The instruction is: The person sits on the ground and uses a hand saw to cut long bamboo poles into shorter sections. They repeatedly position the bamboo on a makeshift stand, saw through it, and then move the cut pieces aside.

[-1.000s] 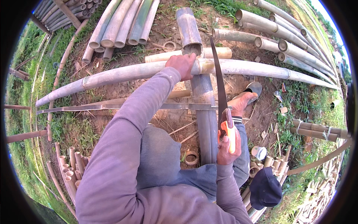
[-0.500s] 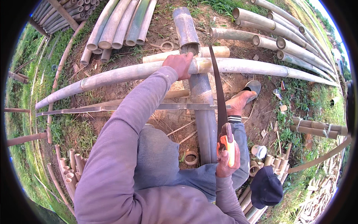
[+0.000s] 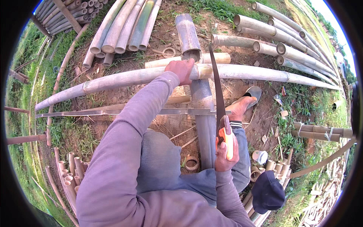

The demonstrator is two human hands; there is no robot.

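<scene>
— Head view: what are the two hands on?

— The left hand (image 3: 182, 70) lies on top of a long bamboo pole (image 3: 113, 78) that runs across the ground from left to right. Its fingers are curled over the pole, pressing it down just left of where the blade meets it. The right hand (image 3: 225, 151) is clenched round the orange handle of a hand saw (image 3: 218, 96), whose long dark blade points away from the person and crosses the pole.

— Where does the pole sit?

— It rests across a thicker bamboo log (image 3: 203, 113) that runs away from the person, between the knees. A bare foot in a sandal (image 3: 242, 106) is just right of that log, near the blade.

— How would the pole handle?

— My guess is stiff and hollow, light for its length but awkward because it is so long. The skin looks smooth and round, so it could roll or slip; a grip close to the cut, from above, seems the steadiest place to hold it.

— What else is around?

— A thin flat strip (image 3: 113, 112) lies across the ground nearer the person. Stacked poles (image 3: 124, 26) lie at upper left, more at upper right (image 3: 287, 49). Short cut pieces (image 3: 70, 170) stand at lower left, and a dark cap (image 3: 267, 195) sits at lower right.
</scene>
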